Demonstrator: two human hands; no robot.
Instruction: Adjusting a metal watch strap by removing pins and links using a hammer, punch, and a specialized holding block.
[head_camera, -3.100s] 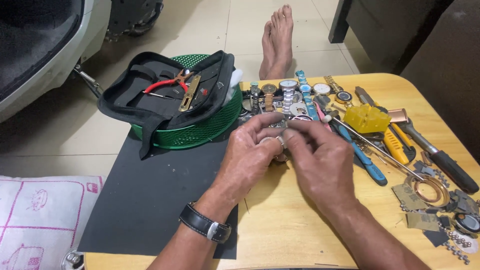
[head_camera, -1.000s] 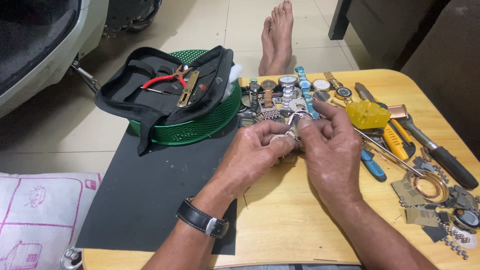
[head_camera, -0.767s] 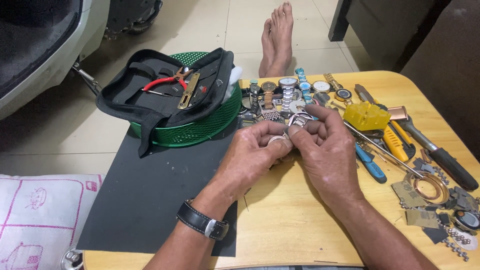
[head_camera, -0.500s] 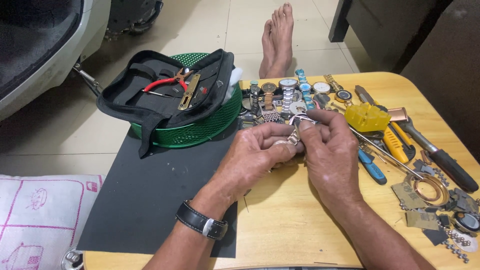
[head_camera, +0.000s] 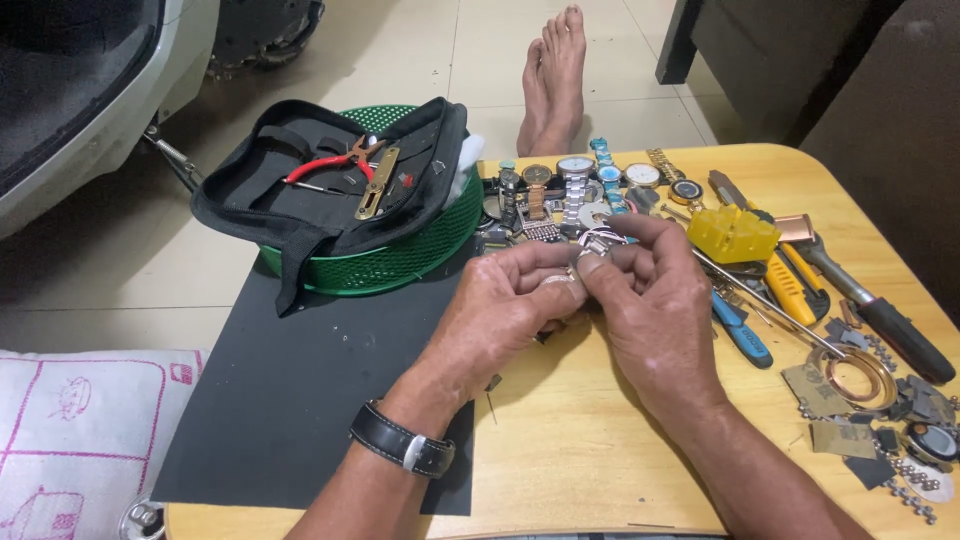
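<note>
My left hand (head_camera: 505, 315) and my right hand (head_camera: 655, 300) meet over the middle of a round wooden table (head_camera: 590, 470). Together they pinch a small silver metal watch with a link band (head_camera: 590, 243), which pokes out above the fingertips. Most of the watch is hidden by my fingers. A black strapped wristwatch (head_camera: 405, 448) sits on my left wrist. A row of several wristwatches (head_camera: 580, 185) lies just beyond my hands.
A black mat (head_camera: 310, 400) covers the table's left part. A green basket (head_camera: 400, 250) holds an open black tool pouch (head_camera: 330, 180) with red pliers (head_camera: 330, 165). Screwdrivers, a yellow block (head_camera: 733, 233), a utility knife and small parts lie at the right. Bare feet (head_camera: 552, 75) rest beyond the table.
My hands have stayed together over the same spot, with the fingers shifting around the small watch. Nothing else has moved.
</note>
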